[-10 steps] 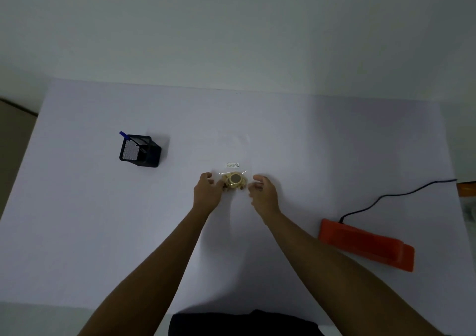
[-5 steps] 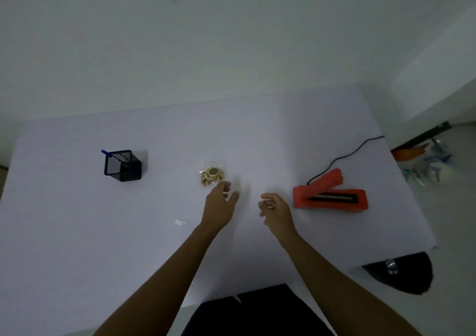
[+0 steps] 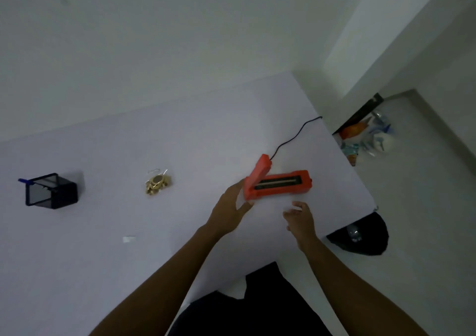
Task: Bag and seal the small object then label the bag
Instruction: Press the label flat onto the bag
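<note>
A small gold object inside a clear plastic bag (image 3: pixel 157 183) lies on the white table (image 3: pixel 108 232), apart from both hands. An orange heat sealer (image 3: pixel 278 184) sits at the right with its lid raised and a black cord running off the table's far edge. My left hand (image 3: pixel 230 212) is open, fingers spread, its fingertips at the sealer's left end. My right hand (image 3: pixel 300 218) hovers open just below the sealer, holding nothing. A small white label (image 3: pixel 128 239) lies flat on the table near the front.
A black mesh pen holder (image 3: pixel 51 191) with a blue pen stands at the far left. The table's right edge is close to the sealer. Beyond it on the floor are a black bag (image 3: pixel 360 235) and a pile of colourful clutter (image 3: pixel 365 137).
Both hands let go of the bagged object and moved right to the sealer. The view swung right. The sealer's lid, flat one second ago, now stands raised.
</note>
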